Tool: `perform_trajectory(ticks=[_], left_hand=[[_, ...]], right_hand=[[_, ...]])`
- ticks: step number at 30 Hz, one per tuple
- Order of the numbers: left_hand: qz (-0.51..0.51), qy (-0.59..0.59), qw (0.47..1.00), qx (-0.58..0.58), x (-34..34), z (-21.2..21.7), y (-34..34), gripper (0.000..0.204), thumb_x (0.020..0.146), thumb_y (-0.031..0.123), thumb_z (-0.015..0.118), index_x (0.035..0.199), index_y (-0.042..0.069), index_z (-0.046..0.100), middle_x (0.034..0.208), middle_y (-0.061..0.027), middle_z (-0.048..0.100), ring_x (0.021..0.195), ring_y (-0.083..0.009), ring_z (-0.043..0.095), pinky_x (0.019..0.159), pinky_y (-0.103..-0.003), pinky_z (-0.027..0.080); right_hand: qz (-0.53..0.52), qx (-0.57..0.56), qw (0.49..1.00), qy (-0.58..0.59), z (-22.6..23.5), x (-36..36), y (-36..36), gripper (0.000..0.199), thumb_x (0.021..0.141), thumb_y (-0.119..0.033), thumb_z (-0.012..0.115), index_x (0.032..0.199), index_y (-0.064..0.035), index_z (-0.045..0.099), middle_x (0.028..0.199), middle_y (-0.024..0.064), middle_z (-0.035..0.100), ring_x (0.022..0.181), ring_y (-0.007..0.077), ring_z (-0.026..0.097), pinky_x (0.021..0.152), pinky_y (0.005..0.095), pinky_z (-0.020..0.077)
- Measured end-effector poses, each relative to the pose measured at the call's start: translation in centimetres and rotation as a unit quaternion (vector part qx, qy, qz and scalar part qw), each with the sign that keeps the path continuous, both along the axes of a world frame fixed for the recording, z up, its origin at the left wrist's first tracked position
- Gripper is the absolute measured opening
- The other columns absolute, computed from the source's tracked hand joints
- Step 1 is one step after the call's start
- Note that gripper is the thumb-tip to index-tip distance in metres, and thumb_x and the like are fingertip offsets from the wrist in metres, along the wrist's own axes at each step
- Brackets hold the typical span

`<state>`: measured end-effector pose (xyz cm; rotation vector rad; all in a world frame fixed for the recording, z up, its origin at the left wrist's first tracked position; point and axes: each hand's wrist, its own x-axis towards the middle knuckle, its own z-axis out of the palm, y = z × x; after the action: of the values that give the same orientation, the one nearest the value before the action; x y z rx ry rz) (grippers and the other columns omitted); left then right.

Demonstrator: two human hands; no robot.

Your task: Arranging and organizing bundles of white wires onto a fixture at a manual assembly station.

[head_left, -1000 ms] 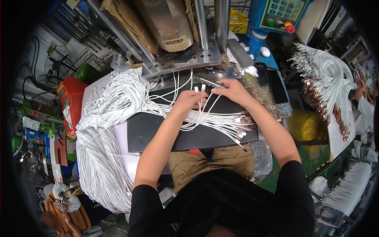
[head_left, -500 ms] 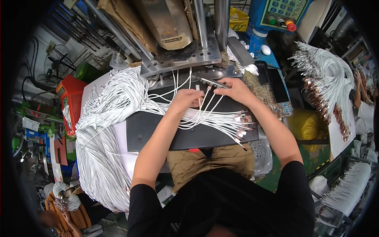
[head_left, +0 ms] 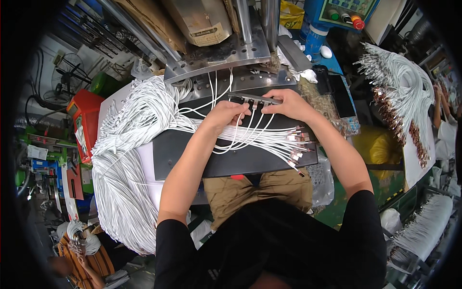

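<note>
Right hand point(head_left: 290, 104) pinched around a metal bar point(head_left: 257, 99)

a black short-sleeved shirt point(head_left: 279, 241) tops brown trousers point(head_left: 228, 200).

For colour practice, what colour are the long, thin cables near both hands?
Long, thin cables: white, best in the head view.
</note>
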<state>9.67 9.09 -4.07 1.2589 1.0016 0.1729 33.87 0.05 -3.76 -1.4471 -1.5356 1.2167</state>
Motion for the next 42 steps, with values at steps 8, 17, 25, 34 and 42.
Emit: perform_trajectory(ticks=[8,17,25,34,42], left_hand=[[-0.149,0.289,0.856,0.402,0.8,3.9,-2.1,0.041,0.096,0.039,0.067,0.096,-0.002,0.071,0.084,-0.0029,0.071,0.075,-0.018,0.067,0.071,-0.031,0.052],[0.238,-0.01,0.954,0.183,0.4,2.3,6.7,0.05,0.098,0.044,0.06,0.111,-0.005,0.064,0.101,-0.0098,0.073,0.09,-0.0195,0.068,0.077,-0.035,0.051],[0.098,-0.098,0.986,0.094,-1.2,3.2,5.7,0.042,0.101,0.039,0.058,0.107,-0.002,0.067,0.081,-0.0029,0.066,0.074,-0.0105,0.058,0.064,-0.023,0.041],[0.333,-0.121,0.821,0.448,-19.1,11.7,5.9,0.045,0.104,0.034,0.048,0.087,-0.001,0.07,0.072,-0.0075,0.063,0.065,-0.0183,0.057,0.064,-0.034,0.046],[0.222,0.048,0.793,0.565,-11.5,5.3,-4.9,0.025,0.093,0.023,0.066,0.084,0.0,0.065,0.074,-0.0159,0.064,0.064,-0.0252,0.061,0.065,-0.039,0.051]], right_hand=[[-0.039,0.197,0.948,-0.248,0.7,-0.1,1.4,0.026,0.09,-0.02,0.07,0.11,-0.0029,0.068,0.094,0.0115,0.07,0.088,0.0242,0.066,0.078,0.0349,0.0503],[-0.187,0.484,0.751,-0.408,-3.6,-1.8,18.7,0.027,0.09,-0.024,0.062,0.109,-0.0053,0.067,0.109,0.0175,0.066,0.103,0.0373,0.061,0.09,0.0467,0.048],[-0.186,0.44,0.772,-0.421,-2.9,0.4,24.0,0.038,0.089,-0.039,0.061,0.112,-0.0089,0.068,0.112,0.0139,0.068,0.104,0.0334,0.062,0.093,0.0441,0.048],[-0.14,0.381,0.802,-0.437,-4.4,3.1,21.8,0.038,0.1,-0.034,0.054,0.125,-0.007,0.062,0.121,0.0144,0.065,0.113,0.0331,0.059,0.103,0.0428,0.0436],[-0.1,0.208,0.895,-0.382,1.9,-1.5,6.0,0.034,0.091,-0.024,0.07,0.115,-0.0017,0.067,0.106,0.0195,0.063,0.095,0.0364,0.059,0.087,0.0403,0.047]])
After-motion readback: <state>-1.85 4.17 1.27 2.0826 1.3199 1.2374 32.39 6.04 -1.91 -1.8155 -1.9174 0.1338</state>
